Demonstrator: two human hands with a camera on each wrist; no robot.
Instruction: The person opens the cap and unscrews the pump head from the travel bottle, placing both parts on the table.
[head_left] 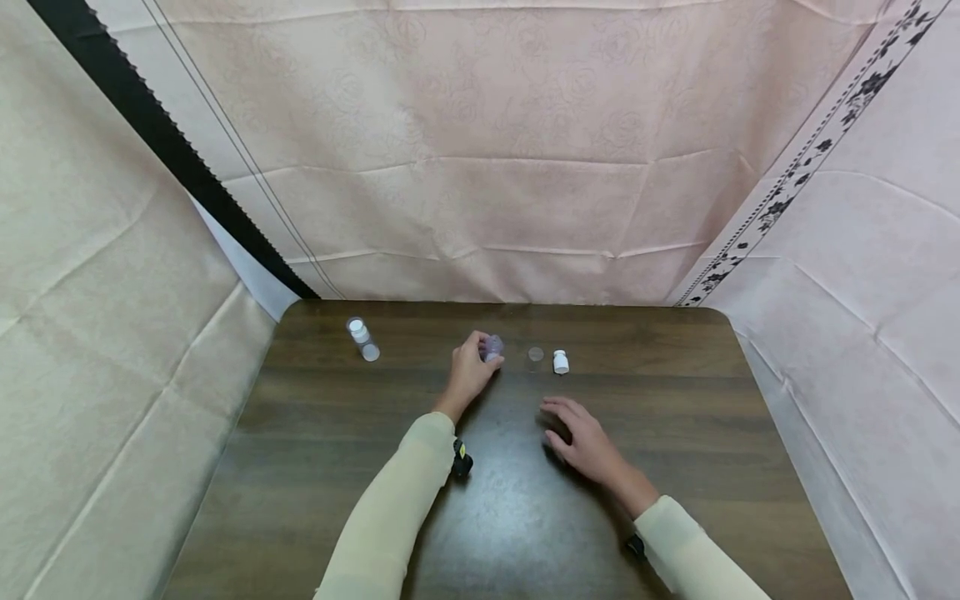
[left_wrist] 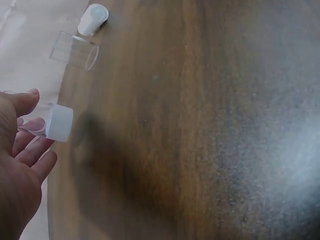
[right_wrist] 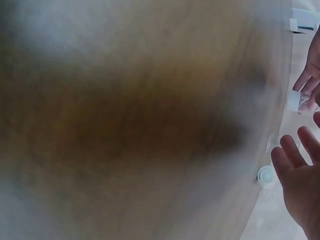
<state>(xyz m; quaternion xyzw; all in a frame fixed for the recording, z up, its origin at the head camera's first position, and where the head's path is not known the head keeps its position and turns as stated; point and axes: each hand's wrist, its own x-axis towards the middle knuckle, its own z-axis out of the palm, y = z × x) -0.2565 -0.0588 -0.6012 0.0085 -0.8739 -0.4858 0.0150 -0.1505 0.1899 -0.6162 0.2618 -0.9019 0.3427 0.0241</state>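
Note:
My left hand (head_left: pixel 470 368) pinches a small clear container with a white cap (left_wrist: pixel 60 123) between thumb and fingers, over the far part of the table. In the left wrist view the cap points down toward the wood, and the fingers hide part of the clear body. My right hand (head_left: pixel 588 446) is over the table nearer to me, fingers loosely spread and holding nothing. Beyond it stand a small white bottle (head_left: pixel 561 362) and, just left of that, an empty clear cylinder (left_wrist: pixel 75 51).
At the far left of the brown wooden table (head_left: pixel 337 467) stands another clear cylinder (head_left: pixel 370 352) with a white bottle (head_left: pixel 358 329) in it. Pale cloth (head_left: pixel 480 167) hangs behind the far edge and along both sides.

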